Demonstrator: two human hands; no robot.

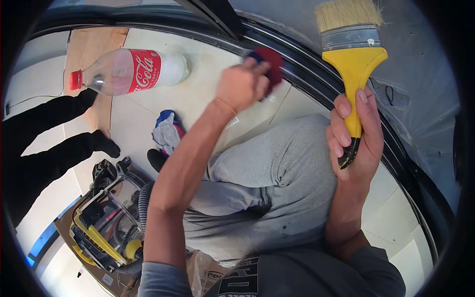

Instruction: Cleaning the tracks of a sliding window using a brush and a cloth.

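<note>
My left hand (241, 88) is closed on a dark red and navy cloth (272, 67), a little blurred, over the pale floor tiles beside the black sliding-door track (302, 62). Raised at the right, my right hand (358, 131) grips a wide paintbrush (352, 69) by its yellow handle. The brush stands upright, its pale bristles at the top below a metal band, and the handle's tip is black. Part of the cloth is hidden behind the left fingers.
A clear plastic bottle (106, 74) with a red cap and label lies on its side. A crumpled grey and blue rag (168, 131) sits near my leg. Another person's black-clad legs (54, 119) stand at the left. A box of yellow and black equipment (101, 232) with a hose is lower left.
</note>
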